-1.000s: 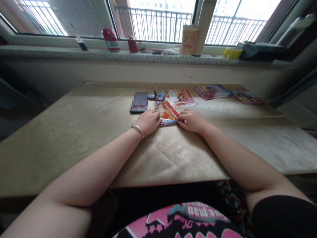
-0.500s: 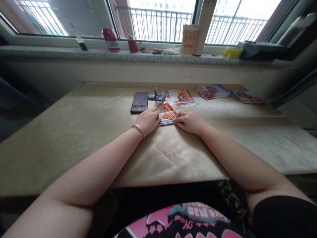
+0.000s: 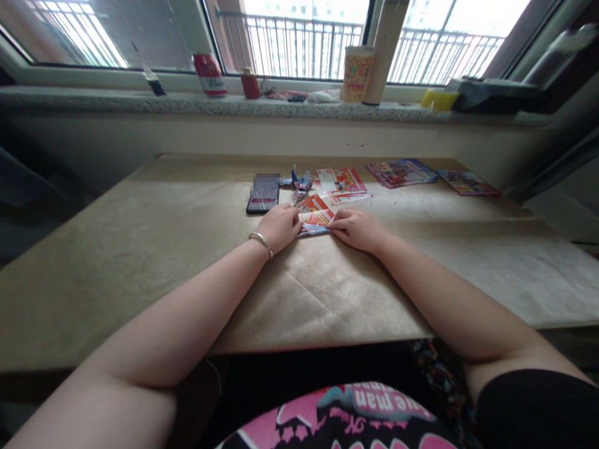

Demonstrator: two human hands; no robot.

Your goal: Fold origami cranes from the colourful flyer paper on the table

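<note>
A red, white and blue printed paper sheet [image 3: 316, 216] lies on the table between my hands, its near edge folded over into a narrow strip. My left hand [image 3: 281, 227], with a silver bangle at the wrist, pinches the sheet's left end with curled fingers. At the other end, the thumb and fingers of my right hand [image 3: 354, 228] close on the folded edge. Beyond the sheet stands a small folded-paper shape [image 3: 302, 179] in blue and silver. More red and white printed sheets [image 3: 344, 182] lie just behind it to the right.
A phone [image 3: 264, 194] rests left of the papers on the beige-covered table [image 3: 140, 262]. Stacks of colourful leaflets [image 3: 402, 173] lie at the far right. The stone windowsill [image 3: 281, 110] holds a red can [image 3: 209, 75], a red bottle, a patterned cup [image 3: 358, 75] and a yellow object.
My left hand has shifted very slightly left along with its end of the paper. The right hand stays almost in place, still gripping the folded edge.
</note>
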